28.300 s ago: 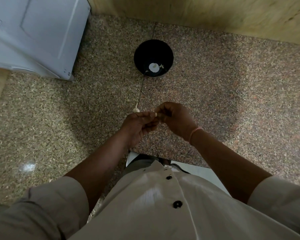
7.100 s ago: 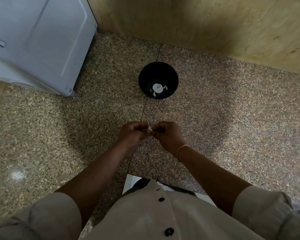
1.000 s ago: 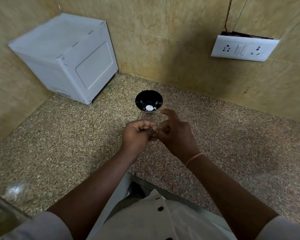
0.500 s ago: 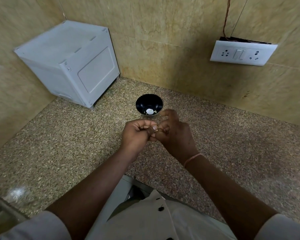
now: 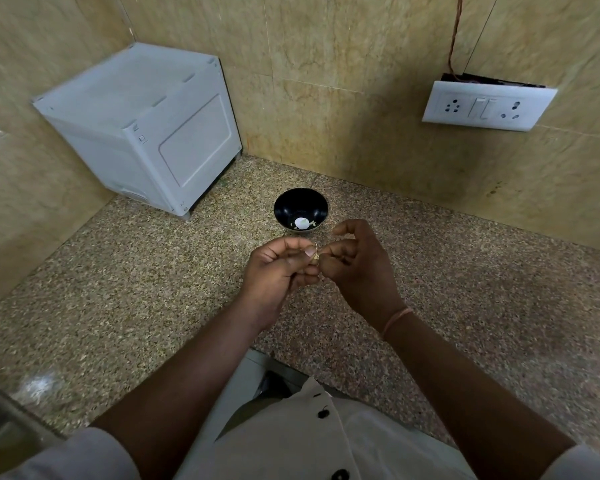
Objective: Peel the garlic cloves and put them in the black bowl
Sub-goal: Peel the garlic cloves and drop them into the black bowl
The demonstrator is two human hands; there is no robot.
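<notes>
One black bowl stood on the speckled stone desk, close to the back wall and just beyond the hands. At its bottom lay a pale round piece with a few small light scraps beside it. Whether these were peeled garlic or bits of skin could not be told from this height.

Nearer the person, both hands met above the desk with a small garlic clove between them, held in the air just short of the bowl. The left hand had its fingers curled in, and the thumb and forefinger pinched the clove. The right hand came at the same clove from the other side, its thumb and a finger nipped on it. Its forefinger was lifted and bent, and the rest were loosely curled. Most of the clove was hidden by the fingertips. A thin pinkish band circled the right wrist.

To the left, a white box sat in the corner of the desk, well apart from the bowl. On the wall to the right hung a white socket panel, tilted a little, with a wire running up from it. Low in the view showed the front of a pale shirt with dark buttons. Only the hands themselves stood between the clove and the bowl.
</notes>
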